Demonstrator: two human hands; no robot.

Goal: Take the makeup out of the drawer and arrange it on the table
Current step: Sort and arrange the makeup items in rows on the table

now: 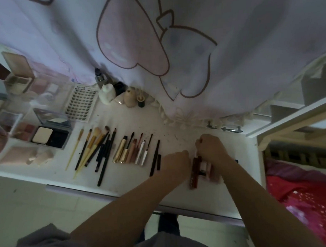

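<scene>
- Your right hand [211, 148] sits at the right end of the table [173, 190], fingers curled round the top of a slim pale tube [196, 153]; you seem to be holding it upright or tilted so you can lay it beside the others.
- Your left hand [177, 162] is just left of that, knuckles up and fingers curled under. Whether it pinches something I cannot tell, since the fingertips are hidden; it looks placed to steady or nudge the row.
- Between and below your hands lies a dark red tube [194, 172], with pink tubes [210, 171] touching it on the right, partly under your right wrist. They lie parallel, pointing away from you, matching the rows to the left.
- The sorting goes by kind, which explains the layout: brushes [94, 150] fanned together, then gold and rose tubes [130, 152], then thin black pencils [154, 158], each group side by side.
- Flat things are kept at the far left: compacts [50, 134], a lash card [82, 104], puffs [26, 156]. Bottles [120, 94] stand at the back against the curtain [163, 38], out of reach of your arms.
- The drawer itself is not clearly seen. Judging from the layout, most makeup is already out and you are filling the last group.
</scene>
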